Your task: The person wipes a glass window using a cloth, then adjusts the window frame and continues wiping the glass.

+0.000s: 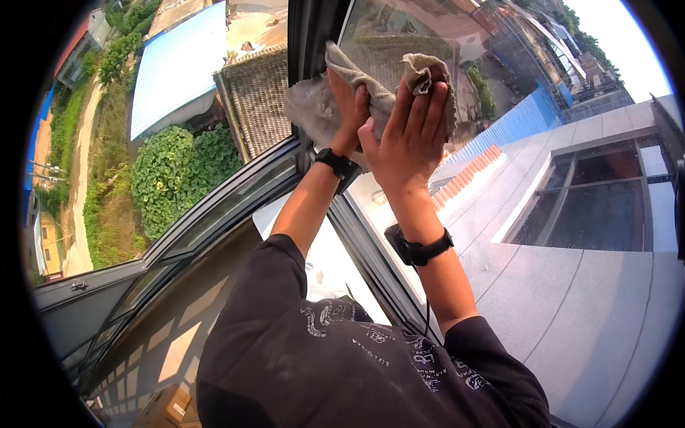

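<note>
A grey-beige cloth (pixel 381 101) is bunched against a window pane (pixel 374 32). My right hand (pixel 412 134) lies flat over it, fingers pointing up, with a folded edge of the cloth curling above the fingertips. Just to the left, my left hand (pixel 348 107) grips another part of the cloth beside the dark window frame (pixel 316 37). A fold hides some of the left fingers. Each wrist wears a black strap with a small device; a thin cable hangs from the right one.
A metal window rail (pixel 214 206) crosses the left side, with a latch (pixel 79 286) at its far end. Beyond are roofs and leafy plants (pixel 166 182). A cardboard box (pixel 166 404) stands low on the left. Through the glass, a pale tiled wall (pixel 567 289) shows on the right.
</note>
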`<state>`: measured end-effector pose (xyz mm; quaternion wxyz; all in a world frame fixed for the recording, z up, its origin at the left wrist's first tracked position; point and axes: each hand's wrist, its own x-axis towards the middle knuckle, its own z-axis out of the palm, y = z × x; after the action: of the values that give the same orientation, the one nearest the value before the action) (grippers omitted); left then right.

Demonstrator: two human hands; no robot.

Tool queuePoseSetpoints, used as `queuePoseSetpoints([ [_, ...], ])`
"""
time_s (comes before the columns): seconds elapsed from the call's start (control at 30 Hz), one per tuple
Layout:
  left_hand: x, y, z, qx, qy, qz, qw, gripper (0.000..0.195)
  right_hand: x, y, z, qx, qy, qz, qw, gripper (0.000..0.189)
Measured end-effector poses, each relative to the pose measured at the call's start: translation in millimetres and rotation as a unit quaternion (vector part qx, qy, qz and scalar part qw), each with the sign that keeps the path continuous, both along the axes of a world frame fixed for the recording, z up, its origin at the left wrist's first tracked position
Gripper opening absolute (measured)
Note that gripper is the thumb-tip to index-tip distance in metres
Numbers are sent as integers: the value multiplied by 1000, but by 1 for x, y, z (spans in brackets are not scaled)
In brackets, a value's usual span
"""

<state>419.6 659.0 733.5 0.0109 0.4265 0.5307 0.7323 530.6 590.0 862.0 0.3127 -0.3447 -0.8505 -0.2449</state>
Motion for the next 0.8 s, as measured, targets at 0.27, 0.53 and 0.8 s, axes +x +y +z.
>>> queuePoseSetpoints([
  [0.27, 136, -92, -224, -287, -310, -228, 877, 52, 140, -72, -218, -213, -138, -31, 967, 62],
  [0.53, 107, -56, 30, 33, 61, -66, 995, 84, 139, -71, -79, -184, 32, -57, 981, 102],
  [0.8, -44, 6, 30, 32, 219, 56, 974, 46, -17, 5, 14, 7, 37, 45, 998, 83],
])
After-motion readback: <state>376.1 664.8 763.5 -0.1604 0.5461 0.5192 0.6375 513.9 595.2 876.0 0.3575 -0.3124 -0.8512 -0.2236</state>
